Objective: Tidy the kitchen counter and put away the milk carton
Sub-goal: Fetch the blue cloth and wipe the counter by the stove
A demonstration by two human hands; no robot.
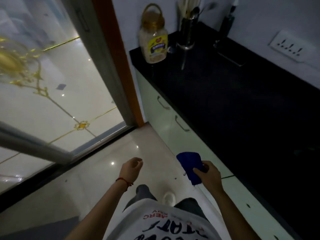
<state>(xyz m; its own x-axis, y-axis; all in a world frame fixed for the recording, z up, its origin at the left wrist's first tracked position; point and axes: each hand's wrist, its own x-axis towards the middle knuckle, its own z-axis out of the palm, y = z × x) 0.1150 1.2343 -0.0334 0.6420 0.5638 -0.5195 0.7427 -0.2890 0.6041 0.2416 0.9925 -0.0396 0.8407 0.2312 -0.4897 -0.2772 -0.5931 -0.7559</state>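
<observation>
A dim kitchen with glossy pale floor tiles and a black-topped table running along the white wall on the right. The right hand has its grip closed around a blue object, whether cloth or carton cannot be told, held just off the table's near front edge above the white cabinet doors. The left hand hangs loosely curled and holds nothing. At the table's far left corner stand a handled plastic jar and a steel utensil holder. A wall socket sits behind.
</observation>
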